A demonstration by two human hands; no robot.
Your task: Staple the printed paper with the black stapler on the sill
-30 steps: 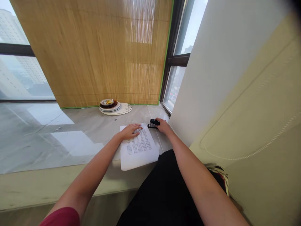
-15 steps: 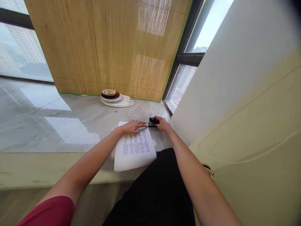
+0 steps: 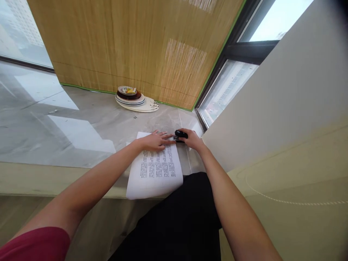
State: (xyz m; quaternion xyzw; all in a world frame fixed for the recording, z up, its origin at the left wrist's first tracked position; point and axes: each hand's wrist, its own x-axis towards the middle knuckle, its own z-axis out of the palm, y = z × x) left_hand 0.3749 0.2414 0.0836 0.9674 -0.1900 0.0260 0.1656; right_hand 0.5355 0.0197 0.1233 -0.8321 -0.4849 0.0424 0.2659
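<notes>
On windowsill [image 3: 106, 108], flattening printed sheet [image 3: 159, 170] under splayed left hand [image 3: 154, 141], gripping stapler [image 3: 181, 134] with right hand [image 3: 192, 138] — cannot tell whether stapled yet.

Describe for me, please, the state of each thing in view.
Stapler: gripped in the right hand, top raised off its base.
Paper: printed side up under the spread left hand, near end overhanging the ledge.
Blind: lowered.
Plates: stacked.
Beaded cord: hanging in a curve.
</notes>
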